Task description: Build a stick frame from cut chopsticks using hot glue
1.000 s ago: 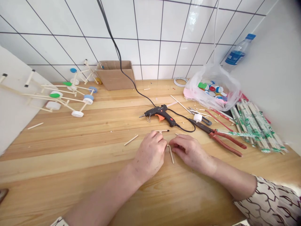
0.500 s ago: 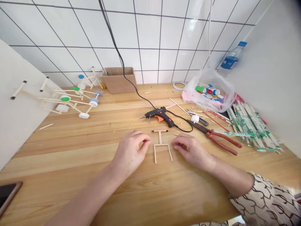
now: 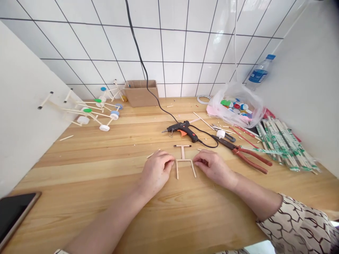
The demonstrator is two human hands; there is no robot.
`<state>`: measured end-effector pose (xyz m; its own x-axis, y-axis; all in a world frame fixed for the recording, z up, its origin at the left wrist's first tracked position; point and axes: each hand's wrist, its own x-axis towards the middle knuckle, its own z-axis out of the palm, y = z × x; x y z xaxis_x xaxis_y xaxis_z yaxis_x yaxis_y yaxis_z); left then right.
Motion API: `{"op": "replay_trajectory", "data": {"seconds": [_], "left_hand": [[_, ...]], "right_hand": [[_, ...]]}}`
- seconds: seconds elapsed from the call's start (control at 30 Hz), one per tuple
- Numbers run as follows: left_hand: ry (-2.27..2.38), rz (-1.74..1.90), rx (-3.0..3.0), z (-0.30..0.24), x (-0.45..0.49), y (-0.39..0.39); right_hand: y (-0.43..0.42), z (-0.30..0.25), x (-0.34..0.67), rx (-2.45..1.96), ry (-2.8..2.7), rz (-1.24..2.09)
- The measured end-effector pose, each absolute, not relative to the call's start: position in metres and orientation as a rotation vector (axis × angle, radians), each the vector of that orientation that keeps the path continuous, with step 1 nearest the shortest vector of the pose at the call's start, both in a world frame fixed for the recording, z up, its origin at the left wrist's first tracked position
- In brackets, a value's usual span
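A small frame of glued wooden sticks [image 3: 183,159], a U shape with a T-shaped stem, lies flat on the wooden table [image 3: 106,169]. My left hand [image 3: 156,170] rests on the table with curled fingers pinched at the frame's left corner. Resting to the right, my right hand [image 3: 214,167] has its fingertips closed at the frame's right corner. A black and orange hot glue gun [image 3: 182,128] lies just behind the frame, its cord running up the tiled wall.
Red-handled pliers [image 3: 247,156] and wrapped chopstick packets [image 3: 286,144] lie to the right. A plastic bag of bottle caps [image 3: 235,106], a water bottle [image 3: 258,74] and a cardboard box [image 3: 140,92] stand behind. Stick cars with cap wheels [image 3: 92,110] sit far left; a phone [image 3: 13,215] near left.
My left hand lifted off the frame, moved left, then came back to its left corner. The whole frame now shows. The view has shifted, bringing the phone into sight.
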<state>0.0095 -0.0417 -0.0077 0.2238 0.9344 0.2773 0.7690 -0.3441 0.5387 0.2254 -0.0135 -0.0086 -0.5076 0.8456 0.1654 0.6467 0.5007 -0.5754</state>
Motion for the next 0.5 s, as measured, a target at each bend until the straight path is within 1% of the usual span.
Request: {"op": "replay_trajectory", "data": {"seconds": [0.5], "left_hand": [[1.576, 0.845, 2.229, -0.0141, 0.0104, -0.0405]], "right_hand": [[-0.0107, -0.0122, 0.2231, -1.226, -2.320, 0.635]]}}
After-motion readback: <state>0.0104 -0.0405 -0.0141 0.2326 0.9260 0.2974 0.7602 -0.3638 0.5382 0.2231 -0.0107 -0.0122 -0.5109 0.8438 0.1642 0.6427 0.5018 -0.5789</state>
